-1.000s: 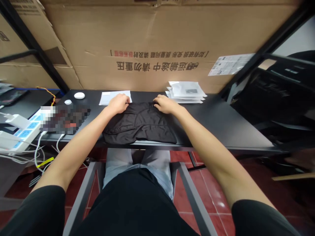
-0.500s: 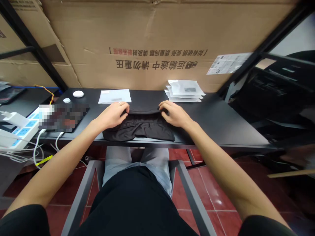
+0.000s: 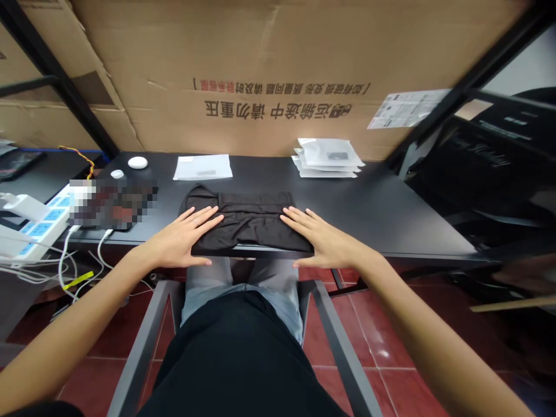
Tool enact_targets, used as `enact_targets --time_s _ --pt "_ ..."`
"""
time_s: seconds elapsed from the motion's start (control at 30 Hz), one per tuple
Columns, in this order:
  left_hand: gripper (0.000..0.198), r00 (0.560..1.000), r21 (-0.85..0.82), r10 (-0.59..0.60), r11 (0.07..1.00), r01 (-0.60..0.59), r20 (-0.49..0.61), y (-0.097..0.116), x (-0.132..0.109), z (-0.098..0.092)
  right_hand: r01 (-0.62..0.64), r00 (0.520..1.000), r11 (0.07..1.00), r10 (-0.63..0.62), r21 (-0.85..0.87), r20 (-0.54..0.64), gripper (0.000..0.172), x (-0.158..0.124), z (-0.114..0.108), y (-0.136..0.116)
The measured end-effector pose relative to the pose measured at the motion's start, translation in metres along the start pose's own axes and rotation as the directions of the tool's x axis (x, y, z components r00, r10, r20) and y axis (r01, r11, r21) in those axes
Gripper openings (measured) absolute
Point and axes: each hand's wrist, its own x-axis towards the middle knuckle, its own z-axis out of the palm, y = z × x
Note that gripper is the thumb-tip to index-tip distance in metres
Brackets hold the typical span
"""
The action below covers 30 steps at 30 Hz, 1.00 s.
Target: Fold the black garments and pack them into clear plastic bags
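Note:
A folded piece of thin black cloth [image 3: 254,223] lies along the front edge of the black table; what garment it is, if any, I cannot tell. On its left end my left hand [image 3: 180,237] rests with the fingers stretched out and the thumb apart near the table edge. My right hand [image 3: 324,237] lies the same way on the right end, fingers spread and palm down. Neither hand grips the cloth. Creases run across its middle, and a dark corner sticks up at the far left.
Behind the cloth are a flat white packet [image 3: 203,167] and a stack of similar packets [image 3: 329,158]. To the left lie a blurred-out device [image 3: 115,205], a white power strip [image 3: 47,217] with cables, and a small white oval case [image 3: 138,163]. A large cardboard sheet [image 3: 260,52] closes off the back.
Both hands have let go of the cloth's far edge and moved nearer to me, fingers now spread flat on it. The edge that was lifted now lies down on the table.

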Motion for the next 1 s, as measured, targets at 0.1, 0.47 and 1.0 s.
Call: enact_targets --time_s 0.1,0.47,1.0 --pt "0.094 1.0 -0.038 -0.004 0.999 0.004 0.015 -0.001 -0.004 -0.003 -0.023 0.999 1.0 0.023 -0.021 -0.024 0.1 -0.007 0.006 -0.007" --pt "0.052 0.962 -0.387 -0.256 0.9 0.201 -0.096 -0.038 0.019 -0.047 -0.343 0.905 0.919 0.379 0.195 -0.195 0.066 0.027 -0.028 0.007" --pt "0.063 0.641 0.022 -0.718 0.662 0.75 -0.271 -0.011 0.031 -0.026 -0.761 0.643 0.634 0.709 -0.139 -0.291 0.074 0.065 -0.018 0.009"
